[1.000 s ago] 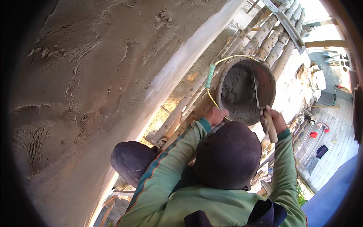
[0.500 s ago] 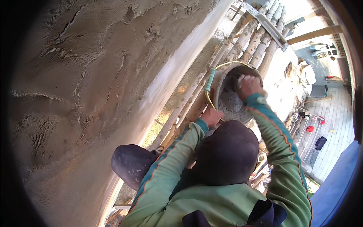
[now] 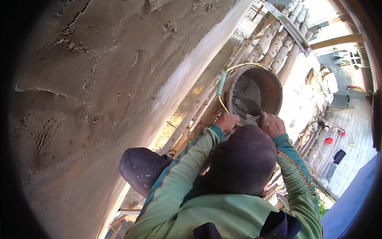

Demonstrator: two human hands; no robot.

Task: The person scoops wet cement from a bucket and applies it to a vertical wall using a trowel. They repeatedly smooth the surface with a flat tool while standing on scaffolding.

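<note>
A bucket [image 3: 271, 92] with grey mortar [image 3: 246, 89] in it stands tilted toward me on the poles, just beyond my knee. Its yellow wire handle with a pale green grip [image 3: 221, 83] lies over to the left side. My left hand [image 3: 227, 122] is closed on the near left rim, where the handle meets it. At the near right rim, my right hand [image 3: 273, 125] is closed round a trowel, whose handle is mostly hidden in the fist. The dark trowel blade [image 3: 248, 105] points left into the mortar.
On the left rises a wall [image 3: 79, 119] of rough wet plaster. Round wooden poles [image 3: 274, 44] form the platform, with a long metal-edged float [image 3: 288, 28] across the far end. Tools and sacks [image 3: 326, 81] lie below on the right, beside pale tiled flooring [image 3: 350, 139].
My right hand has come down from inside the bucket's far right to its near rim. The trowel blade now shows in the mortar. My left hand keeps its hold on the rim.
</note>
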